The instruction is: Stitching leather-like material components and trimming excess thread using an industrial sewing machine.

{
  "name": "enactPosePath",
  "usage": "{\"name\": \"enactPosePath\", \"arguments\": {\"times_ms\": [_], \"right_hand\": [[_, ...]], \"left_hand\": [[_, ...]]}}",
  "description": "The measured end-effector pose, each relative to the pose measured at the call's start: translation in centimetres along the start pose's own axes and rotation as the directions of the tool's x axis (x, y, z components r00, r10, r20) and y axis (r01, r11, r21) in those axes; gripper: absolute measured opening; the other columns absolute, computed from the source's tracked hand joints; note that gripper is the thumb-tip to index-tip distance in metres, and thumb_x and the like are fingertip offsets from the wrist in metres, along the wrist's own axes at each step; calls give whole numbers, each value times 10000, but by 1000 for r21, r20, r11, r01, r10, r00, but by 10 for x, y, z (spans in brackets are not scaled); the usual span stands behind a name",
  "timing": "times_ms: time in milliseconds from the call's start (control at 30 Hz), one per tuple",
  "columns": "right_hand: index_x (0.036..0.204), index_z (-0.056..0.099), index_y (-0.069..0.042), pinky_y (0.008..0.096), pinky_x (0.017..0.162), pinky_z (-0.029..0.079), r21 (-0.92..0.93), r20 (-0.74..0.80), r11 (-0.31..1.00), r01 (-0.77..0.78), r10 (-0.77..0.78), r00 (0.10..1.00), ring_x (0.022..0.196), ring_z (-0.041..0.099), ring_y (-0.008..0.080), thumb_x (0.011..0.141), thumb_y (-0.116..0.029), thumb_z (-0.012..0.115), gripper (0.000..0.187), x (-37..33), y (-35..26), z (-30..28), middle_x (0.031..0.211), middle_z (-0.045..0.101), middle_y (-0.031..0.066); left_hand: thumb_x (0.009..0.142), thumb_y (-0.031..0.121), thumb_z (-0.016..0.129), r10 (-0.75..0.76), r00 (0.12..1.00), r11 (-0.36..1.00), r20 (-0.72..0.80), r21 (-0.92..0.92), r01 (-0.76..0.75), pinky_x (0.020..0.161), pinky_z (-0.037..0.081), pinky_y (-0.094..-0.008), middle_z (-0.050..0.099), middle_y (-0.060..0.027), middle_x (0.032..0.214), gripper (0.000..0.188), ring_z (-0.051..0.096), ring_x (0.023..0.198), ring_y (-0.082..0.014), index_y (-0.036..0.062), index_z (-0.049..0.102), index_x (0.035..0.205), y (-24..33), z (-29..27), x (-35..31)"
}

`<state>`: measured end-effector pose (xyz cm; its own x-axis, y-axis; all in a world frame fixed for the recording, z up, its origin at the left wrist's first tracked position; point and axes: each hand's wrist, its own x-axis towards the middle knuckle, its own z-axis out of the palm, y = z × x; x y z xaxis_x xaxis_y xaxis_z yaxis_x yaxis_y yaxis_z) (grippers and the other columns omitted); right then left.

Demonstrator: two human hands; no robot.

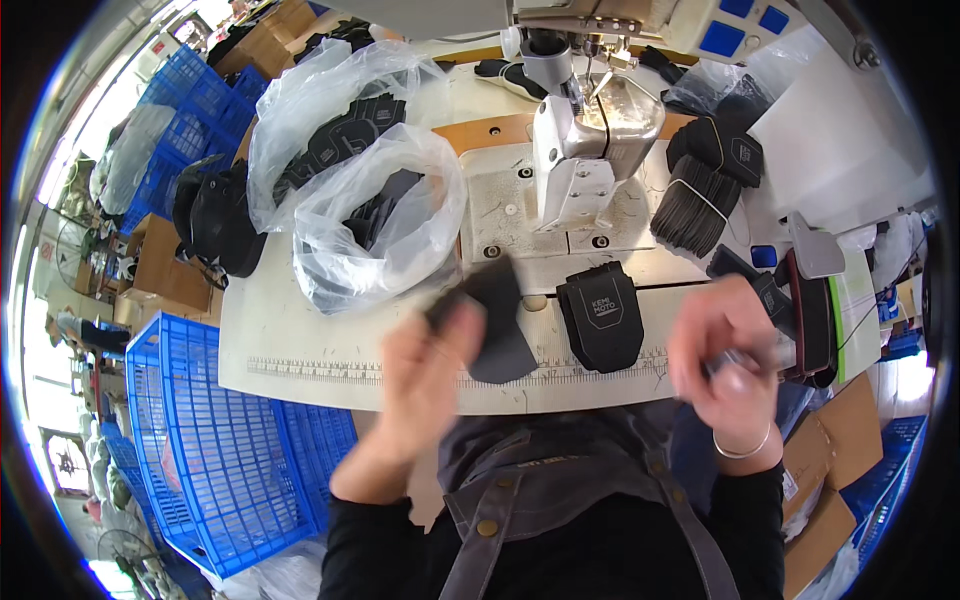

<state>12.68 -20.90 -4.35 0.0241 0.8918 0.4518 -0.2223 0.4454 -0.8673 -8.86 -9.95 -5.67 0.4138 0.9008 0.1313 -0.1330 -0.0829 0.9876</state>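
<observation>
My left hand (425, 365) is closed on a dark fabric piece (500, 330), which hangs over the table's front part and is smeared by motion at its upper end. Just to the right lies a flat black stitched fabric piece (603, 318) with a rounded lower end and pale print, touched by neither hand. My right hand (728, 365), also blurred, is curled near the table's right front edge. Something small, dark and shiny shows between its fingers, too smeared to name. Behind the stitched piece stands the sewing machine (580, 160), its needle area above the metal plate.
Clear plastic bags (440, 215) of black pieces stand at the left. Banded stacks of black pieces (692, 205) lie right of the machine. A ruler strip (310, 370) runs along the table's front edge. Blue crates (220, 440) and a cardboard box (830, 460) flank the table.
</observation>
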Motion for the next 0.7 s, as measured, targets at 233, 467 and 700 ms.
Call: {"name": "enactPosePath", "arguments": {"times_ms": [233,467,700], "right_hand": [[905,544,70,253,508,397,837,-130,421,351,-469,873,561,509,241,881,-84,481,168,26,-38,98,871,570,242],[998,538,171,269,688,499,948,23,279,150,-533,846,734,600,244,937,-119,424,318,14,-14,109,955,549,279],[976,563,160,261,618,475,914,47,370,168,-507,861,689,567,212,931,-131,447,317,15,-19,102,907,558,232]], "left_hand": [[889,108,469,793,591,16,147,965,-261,860,434,-342,607,-156,1069,274,584,975,-301,33,564,1135,40,-93,140],[844,136,503,321,908,-268,268,946,-184,921,395,-392,550,-187,1147,396,517,1068,-331,56,468,1230,9,-150,225],[809,224,590,380,878,-93,291,957,-276,937,388,-356,577,-179,1134,392,543,1068,-318,14,557,1138,33,-143,212]]}}
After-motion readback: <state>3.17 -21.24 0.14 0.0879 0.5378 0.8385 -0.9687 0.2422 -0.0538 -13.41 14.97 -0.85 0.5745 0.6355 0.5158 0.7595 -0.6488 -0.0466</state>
